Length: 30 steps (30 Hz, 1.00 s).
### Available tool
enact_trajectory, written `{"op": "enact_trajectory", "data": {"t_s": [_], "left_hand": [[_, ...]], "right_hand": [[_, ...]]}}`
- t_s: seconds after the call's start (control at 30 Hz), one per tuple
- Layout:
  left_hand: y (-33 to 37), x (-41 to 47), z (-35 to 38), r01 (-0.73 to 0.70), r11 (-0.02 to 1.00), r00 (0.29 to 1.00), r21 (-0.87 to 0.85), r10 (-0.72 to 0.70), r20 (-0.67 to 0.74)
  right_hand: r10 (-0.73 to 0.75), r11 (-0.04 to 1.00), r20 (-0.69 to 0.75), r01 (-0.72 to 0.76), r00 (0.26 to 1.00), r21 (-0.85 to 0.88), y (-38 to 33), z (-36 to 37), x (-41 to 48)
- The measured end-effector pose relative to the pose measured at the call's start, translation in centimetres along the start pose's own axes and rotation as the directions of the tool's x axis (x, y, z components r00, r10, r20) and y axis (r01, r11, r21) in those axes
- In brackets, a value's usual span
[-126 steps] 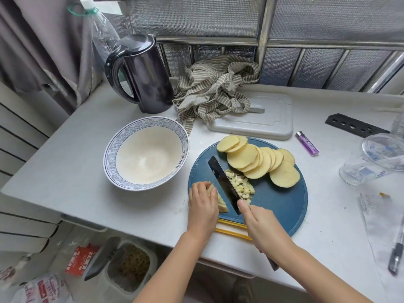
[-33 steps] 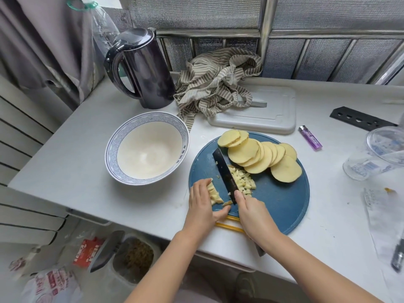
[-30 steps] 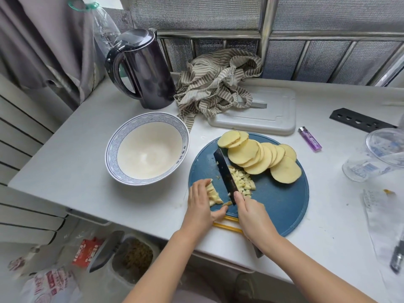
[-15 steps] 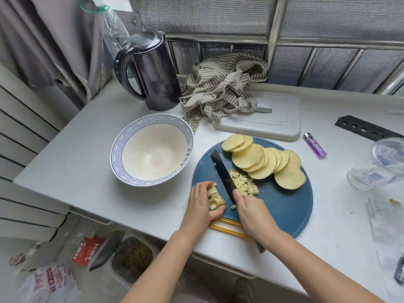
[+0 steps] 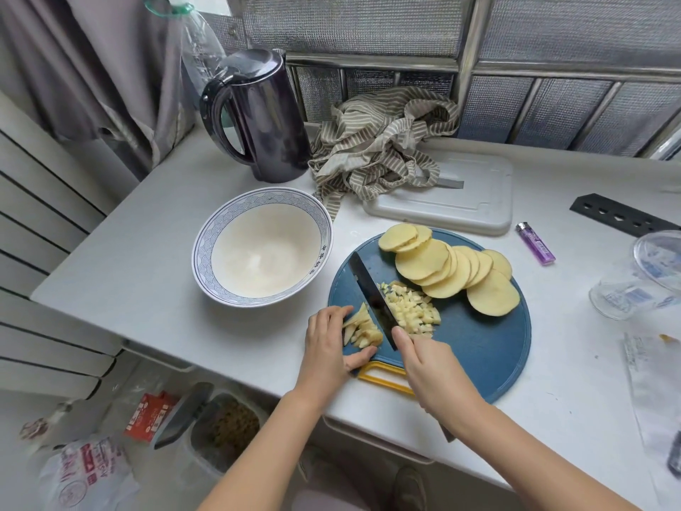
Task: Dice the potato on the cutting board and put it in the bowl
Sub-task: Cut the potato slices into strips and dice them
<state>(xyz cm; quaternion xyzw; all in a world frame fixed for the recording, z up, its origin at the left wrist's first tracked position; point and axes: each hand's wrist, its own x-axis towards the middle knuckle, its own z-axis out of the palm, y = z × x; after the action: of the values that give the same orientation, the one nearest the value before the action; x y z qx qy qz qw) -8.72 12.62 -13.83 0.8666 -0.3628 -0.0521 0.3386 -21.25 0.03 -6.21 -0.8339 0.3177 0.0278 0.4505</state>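
Observation:
A round blue cutting board (image 5: pixel 479 348) with a yellow handle lies at the counter's front edge. Round potato slices (image 5: pixel 446 271) fan across its far side. A small heap of diced potato (image 5: pixel 412 311) sits right of the dark knife blade (image 5: pixel 372 293). My right hand (image 5: pixel 431 366) grips the knife handle, blade edge down on the board. Left of the blade, my left hand (image 5: pixel 328 344) holds a bundle of potato strips (image 5: pixel 363 328) with curled fingers and thumb. The white bowl (image 5: pixel 206 267) with a blue patterned rim stands left of the board, with nothing in it.
A dark kettle (image 5: pixel 258 116) and a striped cloth (image 5: pixel 376 149) stand behind the bowl. A white plastic board (image 5: pixel 460 204) lies beyond the blue one, a purple lighter (image 5: pixel 535 243) to its right. A clear plastic cup (image 5: pixel 637 278) lies at the right edge. Bins stand on the floor below.
The knife keeps chopping through the strips; the diced heap right of the blade has grown and the bundle under my left hand has shortened. My view shifted slightly.

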Motion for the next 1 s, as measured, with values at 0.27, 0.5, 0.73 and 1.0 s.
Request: {"op": "enact_trajectory", "data": {"t_s": [0.27,0.5,0.73,1.0], "left_hand": [[1.5,-0.9,1.5,0.073,0.996,0.988,0.054,-0.065,-0.14],[2.9,-0.5,3.4,0.199,0.974,0.954,0.11,-0.167,-0.247],[2.7,-0.3,4.3,0.164,0.961,0.951,0.223,-0.094,-0.296],[2.5,-0.3,4.3,0.118,0.954,0.953,0.277,-0.03,-0.303]], "right_hand": [[-0.016,0.987,-0.016,0.014,1.0,-0.162,0.3,2.0,-1.2],[0.0,0.932,-0.032,-0.012,0.999,-0.362,0.2,2.6,-1.4],[0.008,0.941,-0.006,-0.009,1.0,-0.339,0.2,2.5,-1.4],[0.034,0.931,0.011,-0.028,0.999,-0.365,-0.5,2.1,-1.4]]}}
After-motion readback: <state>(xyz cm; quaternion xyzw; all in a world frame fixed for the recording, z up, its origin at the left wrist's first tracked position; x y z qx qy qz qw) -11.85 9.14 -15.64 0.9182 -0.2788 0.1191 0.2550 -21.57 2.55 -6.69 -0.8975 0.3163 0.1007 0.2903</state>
